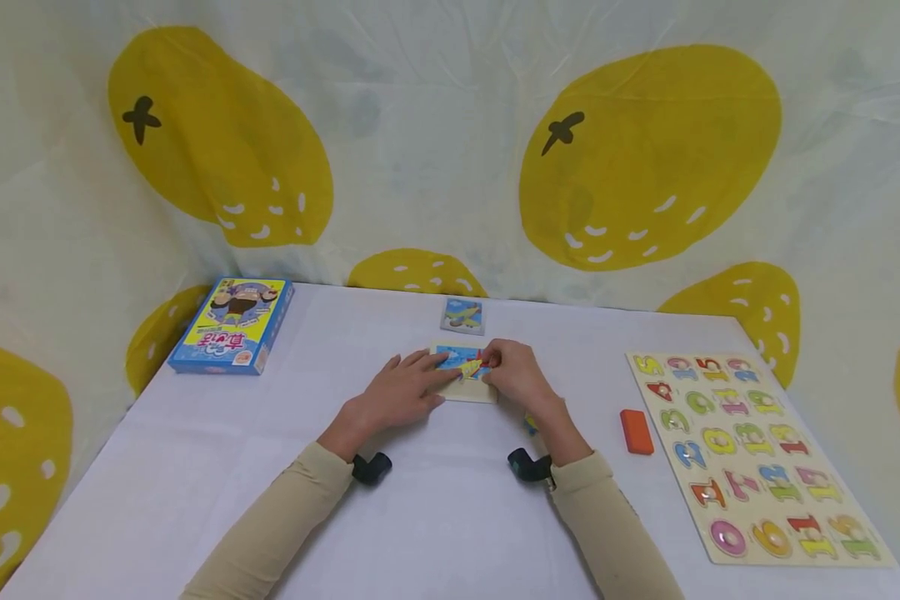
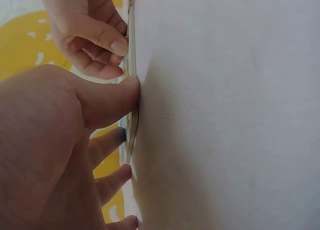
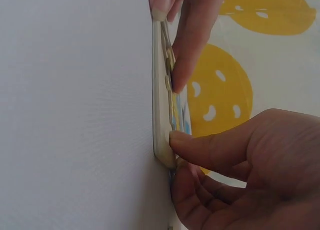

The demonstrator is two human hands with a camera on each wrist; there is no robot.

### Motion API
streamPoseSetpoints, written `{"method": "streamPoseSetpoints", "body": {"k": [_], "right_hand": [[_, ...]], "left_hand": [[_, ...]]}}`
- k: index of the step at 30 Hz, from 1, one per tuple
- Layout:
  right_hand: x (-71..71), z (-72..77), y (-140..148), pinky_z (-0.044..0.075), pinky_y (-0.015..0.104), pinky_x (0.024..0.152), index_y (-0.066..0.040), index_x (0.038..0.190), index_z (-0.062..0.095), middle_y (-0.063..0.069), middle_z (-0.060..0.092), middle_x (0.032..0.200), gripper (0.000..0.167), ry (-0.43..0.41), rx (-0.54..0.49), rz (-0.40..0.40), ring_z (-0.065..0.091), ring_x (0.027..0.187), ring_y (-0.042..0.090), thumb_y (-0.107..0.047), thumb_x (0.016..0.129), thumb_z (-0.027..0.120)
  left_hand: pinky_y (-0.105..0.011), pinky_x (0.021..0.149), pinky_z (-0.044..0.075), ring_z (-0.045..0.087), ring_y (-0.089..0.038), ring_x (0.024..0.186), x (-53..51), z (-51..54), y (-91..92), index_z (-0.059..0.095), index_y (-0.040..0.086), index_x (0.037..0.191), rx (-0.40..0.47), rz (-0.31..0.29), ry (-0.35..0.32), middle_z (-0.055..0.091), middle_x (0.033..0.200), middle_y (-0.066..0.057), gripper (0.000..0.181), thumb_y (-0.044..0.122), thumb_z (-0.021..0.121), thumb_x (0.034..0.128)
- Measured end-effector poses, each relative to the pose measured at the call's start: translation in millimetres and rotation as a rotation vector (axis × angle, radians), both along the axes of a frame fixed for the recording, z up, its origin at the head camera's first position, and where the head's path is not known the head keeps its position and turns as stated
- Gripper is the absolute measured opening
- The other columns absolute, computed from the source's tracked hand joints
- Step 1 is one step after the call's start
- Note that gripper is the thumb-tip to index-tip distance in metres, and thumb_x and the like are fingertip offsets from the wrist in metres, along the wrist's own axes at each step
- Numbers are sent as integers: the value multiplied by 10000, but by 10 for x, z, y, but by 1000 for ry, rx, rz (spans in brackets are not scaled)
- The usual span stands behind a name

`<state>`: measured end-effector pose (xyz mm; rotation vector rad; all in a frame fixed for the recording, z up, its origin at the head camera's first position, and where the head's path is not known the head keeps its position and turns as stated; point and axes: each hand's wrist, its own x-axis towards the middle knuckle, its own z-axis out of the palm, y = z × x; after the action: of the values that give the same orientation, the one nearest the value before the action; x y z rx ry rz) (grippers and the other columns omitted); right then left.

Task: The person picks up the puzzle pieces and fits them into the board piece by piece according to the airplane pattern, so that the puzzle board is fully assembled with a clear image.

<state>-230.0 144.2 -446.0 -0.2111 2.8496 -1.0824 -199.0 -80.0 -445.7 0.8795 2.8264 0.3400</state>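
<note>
A small wooden puzzle board (image 1: 471, 393) with a blue picture and a yellow-and-red airplane lies flat on the white table. My left hand (image 1: 403, 390) lies over its left side, fingers spread and fairly straight; the forefinger rests on the yellow part. In the left wrist view, the thumb (image 2: 117, 97) touches the board's near edge. At the right side, my right hand (image 1: 521, 377) has curled fingers and appears to pinch a red puzzle piece (image 1: 482, 362). The right wrist view shows its thumb (image 3: 200, 147) low on the board's surface; the fingertips are partly hidden.
Behind the board lies a small airplane picture tile (image 1: 462, 317). A blue-and-yellow box (image 1: 232, 327) is at the back left. To the right are an orange block (image 1: 637, 432) and a number puzzle board (image 1: 693, 492). A yellow-and-blue piece (image 1: 531, 425) shows partly beside the right wrist.
</note>
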Motion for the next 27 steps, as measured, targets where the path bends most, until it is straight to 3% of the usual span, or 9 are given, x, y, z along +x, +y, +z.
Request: {"method": "streamPoseSetpoints", "body": {"k": [10, 18, 27], "right_hand": [[17, 14, -4, 417, 269, 673, -17, 931, 716, 75, 616, 792, 174, 12, 13, -24, 536, 763, 203, -1, 766, 770], [33, 19, 7, 422, 271, 674, -22, 964, 717, 77, 618, 814, 194, -12, 16, -19, 539, 777, 202, -21, 780, 778], [29, 91, 98, 444, 276, 676, -38, 1023, 723, 86, 642, 854, 187, -60, 10, 49, 556, 788, 203, -71, 839, 730]], "left_hand": [[-639, 1163, 274, 297, -307, 1507, -17, 14, -63, 443, 295, 1507, -5, -35, -9, 347, 1620, -10, 502, 340, 543, 1017], [-538, 1177, 332, 348, -302, 1489, 8, 70, -78, 499, 230, 1476, -29, 22, -49, 414, 1581, 18, 500, 277, 604, 990], [-477, 1140, 408, 436, -301, 1436, 58, 100, -37, 476, 175, 1490, -78, 21, 40, 470, 1545, 4, 556, 273, 647, 970]]}}
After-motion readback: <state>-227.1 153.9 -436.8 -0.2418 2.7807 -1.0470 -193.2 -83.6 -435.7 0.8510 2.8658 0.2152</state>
